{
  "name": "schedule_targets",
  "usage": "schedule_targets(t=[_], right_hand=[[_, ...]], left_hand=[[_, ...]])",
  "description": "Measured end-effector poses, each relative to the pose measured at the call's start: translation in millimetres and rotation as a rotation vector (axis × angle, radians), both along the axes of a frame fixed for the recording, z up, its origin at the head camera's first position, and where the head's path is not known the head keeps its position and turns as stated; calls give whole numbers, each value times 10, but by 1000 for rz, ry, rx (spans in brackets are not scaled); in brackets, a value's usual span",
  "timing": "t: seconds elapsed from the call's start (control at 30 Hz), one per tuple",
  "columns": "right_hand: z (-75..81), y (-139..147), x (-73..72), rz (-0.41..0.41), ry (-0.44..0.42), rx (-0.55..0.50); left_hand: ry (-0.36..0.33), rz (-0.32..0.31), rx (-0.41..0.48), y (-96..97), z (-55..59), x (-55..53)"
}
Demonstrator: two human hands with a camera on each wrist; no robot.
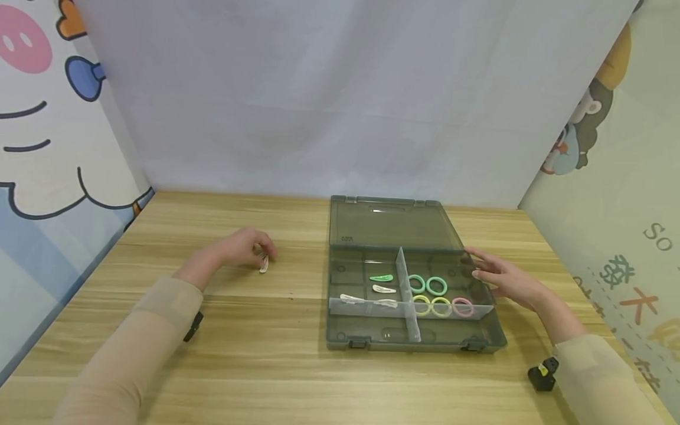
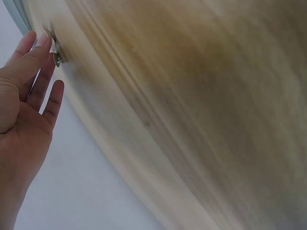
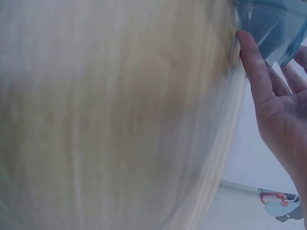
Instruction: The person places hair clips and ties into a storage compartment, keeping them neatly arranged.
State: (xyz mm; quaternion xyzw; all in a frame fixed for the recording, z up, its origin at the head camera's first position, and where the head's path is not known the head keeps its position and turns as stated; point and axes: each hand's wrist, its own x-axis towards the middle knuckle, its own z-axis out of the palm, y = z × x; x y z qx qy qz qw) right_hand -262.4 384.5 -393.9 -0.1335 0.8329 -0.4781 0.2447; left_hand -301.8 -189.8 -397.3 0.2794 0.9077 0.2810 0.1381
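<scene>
My left hand [image 1: 247, 248] is low over the table at the left, thumb and fingers pinching a white hair clip [image 1: 264, 264]. The same hand [image 2: 31, 91] shows in the left wrist view with the clip [image 2: 56, 60] at its fingertips. To the right stands a smoky grey divided box [image 1: 345, 336] with its lid [image 1: 390, 221] laid back. My right hand [image 1: 504, 277] touches the box's right side, fingers extended. Inside the box, a green hair clip [image 1: 381, 277] and three white ones lie left of the upright divider [image 1: 401, 265].
Right of the divider lie two teal hair ties [image 1: 437, 278], two yellow ones and a pink one [image 1: 463, 298]. A clear cross divider [image 1: 366, 308] runs along the front. White cloth [image 1: 319, 106] hangs behind the wooden table [image 1: 255, 366]; printed panels flank both sides.
</scene>
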Motion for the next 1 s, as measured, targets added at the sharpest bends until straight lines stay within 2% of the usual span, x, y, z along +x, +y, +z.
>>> schedule_targets(t=[0.3,0.67,1.0], right_hand=[[9,-15,1,1,-3,-7],[8,-15,11,-4,0,-14],[19,-8,14,1,7,3]], left_hand=[[-15,-21,-5,-1,-39,-10],[22,-54,-32,-13,-84,-8],[1,-22,-21,26,-40,23]])
